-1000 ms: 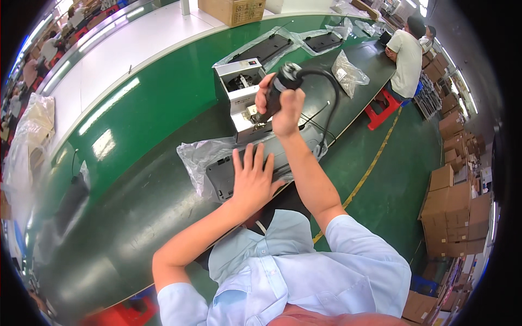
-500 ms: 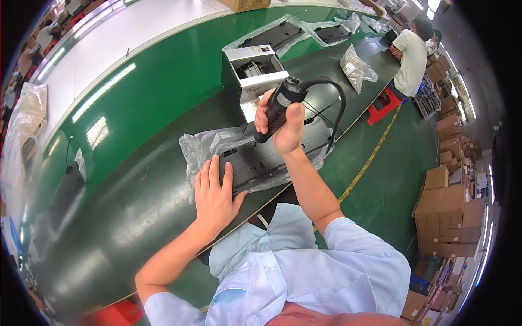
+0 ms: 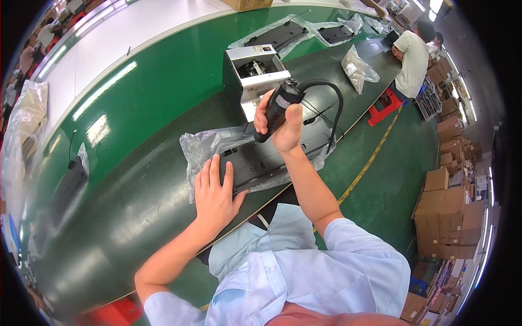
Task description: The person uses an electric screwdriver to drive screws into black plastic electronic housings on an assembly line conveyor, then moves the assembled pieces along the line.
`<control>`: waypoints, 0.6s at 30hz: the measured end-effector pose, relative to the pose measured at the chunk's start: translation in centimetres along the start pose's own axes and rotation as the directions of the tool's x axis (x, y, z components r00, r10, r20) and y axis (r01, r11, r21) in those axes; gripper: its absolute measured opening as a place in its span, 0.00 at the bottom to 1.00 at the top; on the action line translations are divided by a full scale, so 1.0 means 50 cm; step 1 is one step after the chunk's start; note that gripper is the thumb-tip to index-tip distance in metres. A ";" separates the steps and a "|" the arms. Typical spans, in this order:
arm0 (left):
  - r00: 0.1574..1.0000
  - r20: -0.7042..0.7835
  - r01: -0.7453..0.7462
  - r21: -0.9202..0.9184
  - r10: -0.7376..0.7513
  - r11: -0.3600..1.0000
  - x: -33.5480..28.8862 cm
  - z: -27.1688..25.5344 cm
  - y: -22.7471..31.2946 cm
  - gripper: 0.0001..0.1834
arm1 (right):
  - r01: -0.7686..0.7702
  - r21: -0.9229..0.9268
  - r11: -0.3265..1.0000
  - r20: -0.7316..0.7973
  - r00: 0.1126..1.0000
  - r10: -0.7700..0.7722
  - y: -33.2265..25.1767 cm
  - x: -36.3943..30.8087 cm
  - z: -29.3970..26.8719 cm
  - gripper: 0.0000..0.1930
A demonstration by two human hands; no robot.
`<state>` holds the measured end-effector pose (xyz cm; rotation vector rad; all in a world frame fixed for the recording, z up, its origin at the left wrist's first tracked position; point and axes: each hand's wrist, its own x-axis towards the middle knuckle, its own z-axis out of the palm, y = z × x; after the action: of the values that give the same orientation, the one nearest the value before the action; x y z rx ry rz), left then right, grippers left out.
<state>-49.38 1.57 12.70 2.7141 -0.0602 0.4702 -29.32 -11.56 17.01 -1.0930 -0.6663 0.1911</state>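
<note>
My right hand point(image 3: 283, 125) is wrapped around a black electric screwdriver point(image 3: 280, 108), whose thick black cord loops from its top down to the right. The tool is tilted over a long black plastic panel point(image 3: 255, 167); my hand and the tool hide part of the panel, and I cannot tell whether the tip touches a screw. My left hand point(image 3: 213, 193) lies flat on the panel's left end, fingers spread. Under the panel, clear plastic wrap point(image 3: 209, 145) spreads out on the dark green worktop. Just behind the screwdriver stands a white and black screw feeder point(image 3: 255, 76), open on top.
Further black panels in clear wrap lie at the far side point(image 3: 280, 35) and at the left point(image 3: 70, 179). A clear bag of small parts point(image 3: 356, 68) rests at the right. Beyond it a co-worker point(image 3: 410, 60) sits by a red stool point(image 3: 385, 107). Cardboard boxes point(image 3: 448, 212) are stacked at far right.
Panels on the bright green strip have shifted slightly rightward and away. The mechanism inside the screw feeder looks turned. Both hands and the screwdriver have stayed almost still.
</note>
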 end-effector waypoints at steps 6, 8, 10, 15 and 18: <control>1.000 -0.028 0.006 0.002 -0.006 1.000 -0.006 0.000 -0.003 0.42 | -0.025 -0.014 1.000 0.032 0.999 0.025 -0.003 -0.002 0.011 0.43; 1.000 -0.011 -0.006 -0.012 0.006 1.000 -0.006 0.001 -0.004 0.42 | 0.061 -0.003 0.998 -0.031 0.998 -0.061 -0.016 -0.008 0.004 0.43; 1.000 -0.024 -0.010 -0.019 0.009 1.000 -0.006 -0.001 -0.004 0.41 | 0.189 -0.049 0.981 -0.072 0.979 -0.192 -0.059 -0.002 -0.005 0.44; 0.999 -0.043 -0.014 -0.061 0.011 0.998 -0.011 0.005 -0.006 0.41 | 0.240 -0.166 0.957 -0.175 0.947 -0.268 -0.063 0.073 -0.017 0.42; 0.999 -0.035 -0.007 -0.100 0.003 0.995 -0.015 0.007 -0.008 0.41 | 0.268 -0.167 0.949 -0.086 0.955 -0.285 -0.073 0.067 -0.025 0.41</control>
<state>-49.94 1.79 11.99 2.6071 -0.0789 0.5021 -26.55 -12.68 21.17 -1.1350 -0.7372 -0.1639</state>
